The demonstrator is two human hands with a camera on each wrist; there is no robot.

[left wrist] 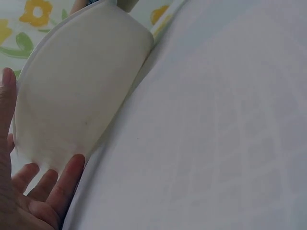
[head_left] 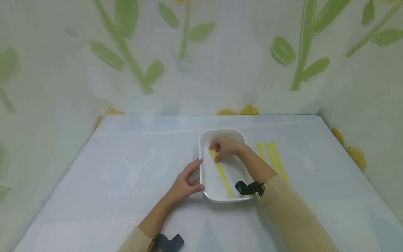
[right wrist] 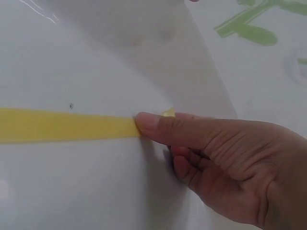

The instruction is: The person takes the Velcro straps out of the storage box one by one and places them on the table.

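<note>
A white rectangular tray (head_left: 207,189) with rounded corners and raised walls lies on the table. Inside it is a long, flat yellow strip (head_left: 224,178), which runs from the upper left toward the near wall. Its far end is pinched between the thumb and fingers of my right hand (head_left: 225,147); the right wrist view shows the strip (right wrist: 67,125) flat and wider away from the thumb. My left hand (head_left: 185,180) touches the tray's left side with thumb and fingers spread apart. In the left wrist view, those fingertips rest against the tray's outer wall (left wrist: 81,86).
Several more yellow strips (head_left: 277,157) lie on the table right of the tray, partly covered by my right forearm. The pale table (head_left: 126,199) meets hanging cloth (head_left: 226,77) with a plant print at its back and sides.
</note>
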